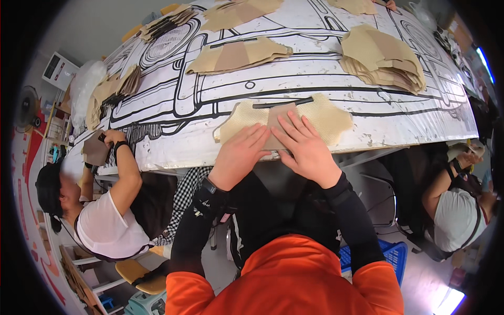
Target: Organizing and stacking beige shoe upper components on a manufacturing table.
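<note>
A cut piece of beige mesh fabric [328,119] with a brown middle panel lies flat at the table's near edge. A black strip [282,103] runs along its far side. My left hand [241,155] rests on the fabric's left part, its fingers stretched out toward the brown panel. My right hand [308,151] lies flat across the brown panel, fingers spread, close beside the left. Both palms face down and hold nothing. Part of the panel is hidden under my fingers.
The table [315,73] has a black line drawing on white. Stacks of similar beige pieces stand on it: a middle stack [233,56] and a right stack [386,58]. A person [113,215] works at left, another [454,205] at right. A blue crate [391,257] stands below.
</note>
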`<state>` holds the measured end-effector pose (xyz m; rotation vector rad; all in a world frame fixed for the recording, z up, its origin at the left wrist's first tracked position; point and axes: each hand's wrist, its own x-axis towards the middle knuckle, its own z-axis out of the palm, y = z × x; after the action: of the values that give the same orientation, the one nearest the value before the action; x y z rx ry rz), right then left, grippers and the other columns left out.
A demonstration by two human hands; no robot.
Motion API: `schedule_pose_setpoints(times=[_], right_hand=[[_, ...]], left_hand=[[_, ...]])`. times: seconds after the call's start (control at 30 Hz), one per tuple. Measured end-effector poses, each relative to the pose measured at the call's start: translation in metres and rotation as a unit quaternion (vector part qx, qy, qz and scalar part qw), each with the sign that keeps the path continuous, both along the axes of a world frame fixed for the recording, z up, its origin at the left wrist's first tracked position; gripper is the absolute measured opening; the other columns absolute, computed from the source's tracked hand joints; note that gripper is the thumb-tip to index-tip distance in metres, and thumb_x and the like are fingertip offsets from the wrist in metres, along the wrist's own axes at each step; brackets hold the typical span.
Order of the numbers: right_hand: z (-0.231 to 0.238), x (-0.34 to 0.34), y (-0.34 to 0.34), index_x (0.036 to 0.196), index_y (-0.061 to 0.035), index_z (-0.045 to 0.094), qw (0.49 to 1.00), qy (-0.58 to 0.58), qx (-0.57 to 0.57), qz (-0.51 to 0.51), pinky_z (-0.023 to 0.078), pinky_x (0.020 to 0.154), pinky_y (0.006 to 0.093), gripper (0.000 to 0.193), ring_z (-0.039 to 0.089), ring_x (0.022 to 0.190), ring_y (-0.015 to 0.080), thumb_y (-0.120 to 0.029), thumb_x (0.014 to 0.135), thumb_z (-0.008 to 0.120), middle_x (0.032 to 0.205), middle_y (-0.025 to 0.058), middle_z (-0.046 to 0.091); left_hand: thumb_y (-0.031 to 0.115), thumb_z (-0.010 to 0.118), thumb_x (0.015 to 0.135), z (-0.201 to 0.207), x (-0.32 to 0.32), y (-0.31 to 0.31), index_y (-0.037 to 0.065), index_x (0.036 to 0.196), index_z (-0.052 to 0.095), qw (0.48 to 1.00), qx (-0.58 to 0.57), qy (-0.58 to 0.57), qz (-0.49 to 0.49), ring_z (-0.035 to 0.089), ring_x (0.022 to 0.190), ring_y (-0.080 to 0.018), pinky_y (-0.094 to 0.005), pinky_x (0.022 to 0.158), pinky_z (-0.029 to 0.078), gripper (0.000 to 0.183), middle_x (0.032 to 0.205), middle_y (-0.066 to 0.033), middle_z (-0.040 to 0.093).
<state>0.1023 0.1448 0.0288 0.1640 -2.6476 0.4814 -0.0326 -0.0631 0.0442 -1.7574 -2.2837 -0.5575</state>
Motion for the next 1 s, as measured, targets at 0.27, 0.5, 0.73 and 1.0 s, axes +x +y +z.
schedule_pose_setpoints(times=[0.27,0.5,0.73,1.0], right_hand=[[-0.006,0.001,0.01,0.129,-0.0115,0.079,0.995,0.019,-0.09,0.038,0.038,0.129,0.0561,0.036,0.056,0.149,0.0338,-0.02,0.093,0.081,0.145,0.0084,0.071],[-0.008,0.0,0.009,0.12,-0.0129,0.082,0.992,0.042,-0.113,0.044,0.041,0.127,0.0571,0.029,0.061,0.144,0.0334,-0.017,0.091,0.083,0.139,0.0064,0.075],[0.0,0.005,0.012,0.121,-0.012,0.079,0.99,0.02,-0.129,0.05,0.041,0.127,0.0578,0.034,0.059,0.145,0.035,-0.014,0.087,0.083,0.142,0.0091,0.072],[0.006,0.004,0.001,0.14,-0.0094,0.069,0.996,0.03,-0.085,0.001,0.038,0.128,0.0561,0.058,0.049,0.152,0.0396,-0.024,0.086,0.082,0.158,0.0193,0.056]], left_hand=[[0.012,0.086,0.088,-0.014,0.018,0.003,0.004,0.119,0.078,0.992,0.106,-0.056,0.039,0.076,0.114,-0.0314,-0.0414,0.098,0.061,0.033,0.115,-0.0105,0.081],[0.004,0.085,0.088,-0.009,0.038,0.004,0.006,0.131,0.075,0.974,0.156,-0.117,0.118,0.077,0.097,-0.0285,-0.038,0.086,0.061,0.044,0.106,-0.008,0.08],[-0.006,0.076,0.091,0.042,0.006,-0.029,0.003,0.168,0.043,0.948,0.165,-0.256,0.089,0.073,0.121,-0.029,-0.0378,0.106,0.056,0.084,0.14,-0.0174,0.071],[0.03,0.078,0.1,0.008,0.003,-0.008,-0.005,0.165,0.039,0.994,-0.031,-0.105,0.004,0.037,0.161,-0.0436,-0.054,0.13,0.035,0.084,0.171,-0.0249,0.041]])
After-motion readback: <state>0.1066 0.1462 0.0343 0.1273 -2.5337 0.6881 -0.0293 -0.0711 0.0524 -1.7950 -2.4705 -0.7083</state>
